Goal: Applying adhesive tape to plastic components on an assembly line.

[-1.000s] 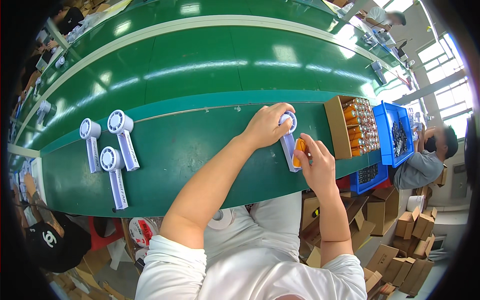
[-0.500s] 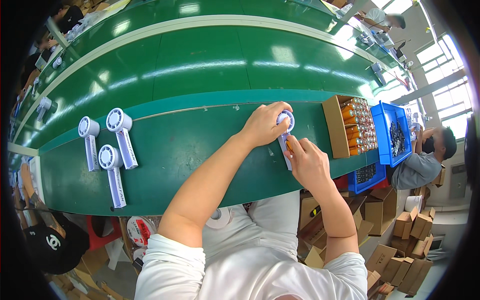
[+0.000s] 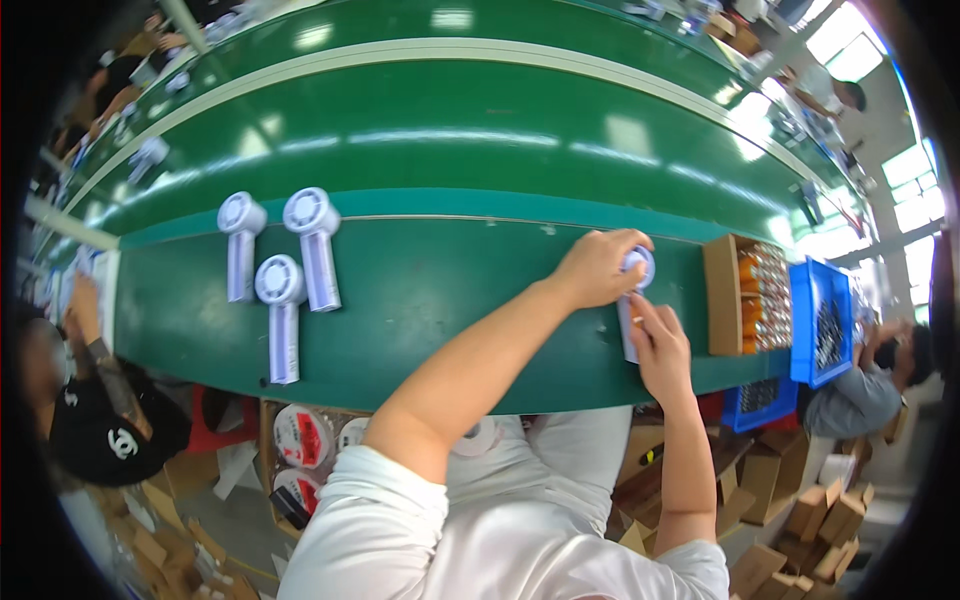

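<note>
A light-purple handheld fan lies on the green worktable, its round head away from me and its handle toward me. My left hand is closed over the fan's head and grips it. Over the upper handle, my right hand pinches a small orange cylinder, apparently a battery, mostly hidden by the fingers. Three similar fans lie on the left: the far-left fan, the fan beside it and the nearer fan.
Right of my hands stands a cardboard box of orange batteries. Beyond it is a blue bin of small dark parts, with another blue bin lower down. A raised green surface runs behind the table. Co-workers sit at both sides.
The view has turned left, so the table, fans and boxes appear farther right. Both my hands remain at the same fan, with the right one still at its handle.
</note>
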A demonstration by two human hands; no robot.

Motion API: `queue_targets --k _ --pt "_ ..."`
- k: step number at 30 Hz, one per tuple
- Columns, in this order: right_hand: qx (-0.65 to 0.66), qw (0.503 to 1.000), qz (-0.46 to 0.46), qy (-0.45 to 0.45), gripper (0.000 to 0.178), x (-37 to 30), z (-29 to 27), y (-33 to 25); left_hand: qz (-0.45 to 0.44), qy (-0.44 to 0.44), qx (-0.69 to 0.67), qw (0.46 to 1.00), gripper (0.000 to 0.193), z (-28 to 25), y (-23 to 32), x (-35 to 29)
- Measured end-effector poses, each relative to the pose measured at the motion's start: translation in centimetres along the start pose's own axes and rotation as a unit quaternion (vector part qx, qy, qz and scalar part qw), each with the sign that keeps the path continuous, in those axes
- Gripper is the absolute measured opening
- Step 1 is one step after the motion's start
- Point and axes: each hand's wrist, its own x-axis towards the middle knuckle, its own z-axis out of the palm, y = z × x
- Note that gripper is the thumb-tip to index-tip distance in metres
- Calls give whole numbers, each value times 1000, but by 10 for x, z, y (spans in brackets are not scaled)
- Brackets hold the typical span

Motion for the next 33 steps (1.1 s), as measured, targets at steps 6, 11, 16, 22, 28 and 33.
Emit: queue_targets --k 6,11,16,22,28,33 --pt "53 997 -4 54 28 -10 19 10 83 15 0 996 29 0 3 -3" --pt "127 987 103 10 28 20 14 16 43 132 -37 990 39 -1 1 0" --pt "120 977 147 98 39 102 16 46 17 276 7 961 38 -1 -11 1" --pt "-285 865 82 405 48 209 43 77 -89 109 23 990 32 3 -4 5" --pt "97 974 -204 -26 41 153 84 -148 -96 115 38 988 15 13 -16 4" --pt "-19 929 -349 -120 61 83 157 -226 -78 84 45 992 11 -1 -4 0"
